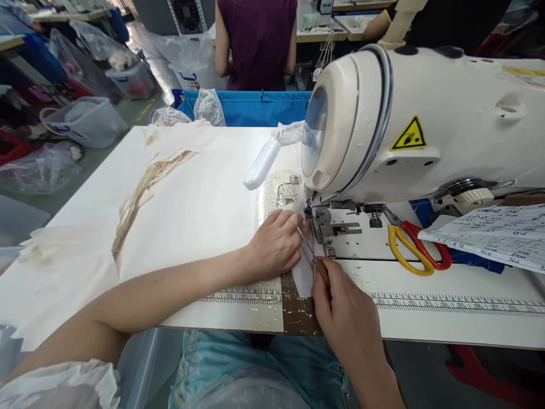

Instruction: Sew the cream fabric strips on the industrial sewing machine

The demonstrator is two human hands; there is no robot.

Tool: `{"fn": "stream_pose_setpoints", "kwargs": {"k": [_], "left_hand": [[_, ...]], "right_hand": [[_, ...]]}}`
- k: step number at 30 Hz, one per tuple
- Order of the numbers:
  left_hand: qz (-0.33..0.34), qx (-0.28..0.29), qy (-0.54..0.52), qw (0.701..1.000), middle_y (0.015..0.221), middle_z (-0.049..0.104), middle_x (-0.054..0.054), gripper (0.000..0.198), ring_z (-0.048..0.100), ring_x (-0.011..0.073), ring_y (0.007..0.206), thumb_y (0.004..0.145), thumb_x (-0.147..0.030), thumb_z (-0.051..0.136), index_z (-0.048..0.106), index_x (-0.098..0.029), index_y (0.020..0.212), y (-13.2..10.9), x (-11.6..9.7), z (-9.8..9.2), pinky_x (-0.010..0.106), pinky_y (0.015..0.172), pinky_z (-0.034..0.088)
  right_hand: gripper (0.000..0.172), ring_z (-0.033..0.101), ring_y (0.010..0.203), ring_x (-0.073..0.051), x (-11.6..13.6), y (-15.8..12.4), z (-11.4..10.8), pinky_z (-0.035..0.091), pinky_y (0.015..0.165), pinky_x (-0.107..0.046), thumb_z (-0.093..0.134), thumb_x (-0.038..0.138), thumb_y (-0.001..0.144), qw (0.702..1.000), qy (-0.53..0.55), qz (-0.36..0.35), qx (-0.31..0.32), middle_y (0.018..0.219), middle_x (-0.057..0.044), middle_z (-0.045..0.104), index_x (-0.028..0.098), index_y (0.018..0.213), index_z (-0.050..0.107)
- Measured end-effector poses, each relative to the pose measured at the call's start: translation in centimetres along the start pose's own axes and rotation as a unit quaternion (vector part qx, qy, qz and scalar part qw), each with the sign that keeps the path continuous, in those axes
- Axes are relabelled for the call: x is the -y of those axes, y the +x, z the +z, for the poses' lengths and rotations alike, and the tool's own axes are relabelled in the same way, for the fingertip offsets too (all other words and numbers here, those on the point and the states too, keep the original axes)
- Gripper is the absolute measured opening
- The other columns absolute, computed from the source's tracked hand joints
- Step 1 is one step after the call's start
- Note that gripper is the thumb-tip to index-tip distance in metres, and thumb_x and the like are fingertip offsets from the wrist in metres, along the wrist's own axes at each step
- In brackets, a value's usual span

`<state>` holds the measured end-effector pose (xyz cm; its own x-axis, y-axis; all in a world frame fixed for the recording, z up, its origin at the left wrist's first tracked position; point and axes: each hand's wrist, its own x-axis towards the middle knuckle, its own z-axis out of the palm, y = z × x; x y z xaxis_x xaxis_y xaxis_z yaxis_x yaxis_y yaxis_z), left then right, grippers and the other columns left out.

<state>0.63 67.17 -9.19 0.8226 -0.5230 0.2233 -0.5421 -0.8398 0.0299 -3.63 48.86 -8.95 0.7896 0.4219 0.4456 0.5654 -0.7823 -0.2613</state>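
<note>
My right hand [347, 309] is closed around the wooden handle of an awl [322, 271]. Its thin metal shaft points up and left, towards my left fingertips. My left hand [276, 243], fingers curled and close together, presses on a narrow piece of white fabric [301, 278] just left of the presser foot [313, 218]. Part of that fabric is hidden under the hand. Above both hands is the head of a white sewing machine [426, 125], its needle area close to my left fingertips.
Red-and-yellow scissors [411, 250] and a handwritten sheet [494, 233] lie right of the needle. Cream fabric pieces [145, 187] spread over the left of the table. A white oblong object [262, 165] sits behind my left hand. A person in purple [258, 45] is beyond the table.
</note>
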Motion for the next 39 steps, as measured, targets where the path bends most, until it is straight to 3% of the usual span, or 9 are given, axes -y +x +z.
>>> {"fn": "stream_pose_setpoints", "kwargs": {"k": [7, 14, 21, 26, 32, 39], "left_hand": [[0.020, -0.011, 0.057, 0.998, 0.128, 0.059, 0.014, 0.031, 0.046, 0.0277, 0.127, 0.097, -0.011, 0.039, 0.064, -0.008, 0.117, 0.2, 0.8, -0.2, 0.044, 0.111, 0.034], [0.037, -0.011, 0.016, 0.999, 0.134, 0.057, 0.019, 0.039, 0.049, 0.0312, 0.126, 0.098, -0.027, 0.040, 0.065, -0.003, 0.116, -0.2, -0.8, -0.1, 0.044, 0.105, 0.040], [0.044, -0.005, 0.044, 0.998, 0.135, 0.057, 0.019, 0.037, 0.049, 0.0306, 0.127, 0.096, -0.019, 0.041, 0.061, -0.003, 0.122, -0.2, -0.8, 0.0, 0.044, 0.106, 0.038], [0.042, -0.010, 0.029, 0.999, 0.132, 0.057, 0.021, 0.046, 0.051, 0.0321, 0.122, 0.096, -0.035, 0.045, 0.060, -0.002, 0.123, -0.4, -1.3, 0.1, 0.046, 0.106, 0.038], [0.047, 0.010, 0.024, 0.999, 0.135, 0.054, 0.023, 0.043, 0.050, 0.0318, 0.123, 0.096, -0.025, 0.043, 0.056, 0.000, 0.128, -0.6, -1.7, -0.3, 0.045, 0.104, 0.038], [0.046, 0.010, 0.010, 0.999, 0.134, 0.054, 0.023, 0.041, 0.050, 0.0311, 0.122, 0.097, -0.026, 0.040, 0.057, 0.000, 0.125, -0.8, -2.0, -0.5, 0.044, 0.103, 0.039]], "right_hand": [[0.029, 0.068, 0.052, -0.018, 0.5, -0.6, -0.4, 0.047, 0.040, -0.023, 0.033, 0.028, 0.103, 0.995, 0.083, 0.047, 0.027, 0.073, -0.007, 0.073, 0.013, 0.103, 0.058], [0.027, 0.069, 0.054, -0.018, 0.3, -1.0, -0.5, 0.046, 0.042, -0.023, 0.035, 0.029, 0.102, 0.989, 0.118, 0.072, 0.057, 0.073, -0.006, 0.072, 0.016, 0.102, 0.058], [0.025, 0.071, 0.061, -0.018, -0.4, -2.4, -1.4, 0.048, 0.045, -0.022, 0.039, 0.031, 0.101, 0.984, 0.130, 0.105, 0.062, 0.085, -0.007, 0.075, 0.018, 0.110, 0.059], [0.028, 0.071, 0.062, -0.018, -1.9, -4.1, -2.2, 0.048, 0.044, -0.021, 0.044, 0.041, 0.099, 0.975, 0.127, 0.172, 0.068, 0.083, -0.004, 0.075, 0.022, 0.110, 0.062], [0.031, 0.068, 0.065, -0.018, -2.0, -4.4, -3.0, 0.051, 0.051, -0.022, 0.044, 0.044, 0.099, 0.951, 0.144, 0.261, 0.080, 0.079, -0.003, 0.072, 0.023, 0.111, 0.062], [0.029, 0.065, 0.062, -0.018, -1.6, -4.0, -3.2, 0.050, 0.055, -0.024, 0.045, 0.044, 0.098, 0.949, 0.147, 0.272, 0.068, 0.074, -0.001, 0.069, 0.023, 0.107, 0.064]]}}
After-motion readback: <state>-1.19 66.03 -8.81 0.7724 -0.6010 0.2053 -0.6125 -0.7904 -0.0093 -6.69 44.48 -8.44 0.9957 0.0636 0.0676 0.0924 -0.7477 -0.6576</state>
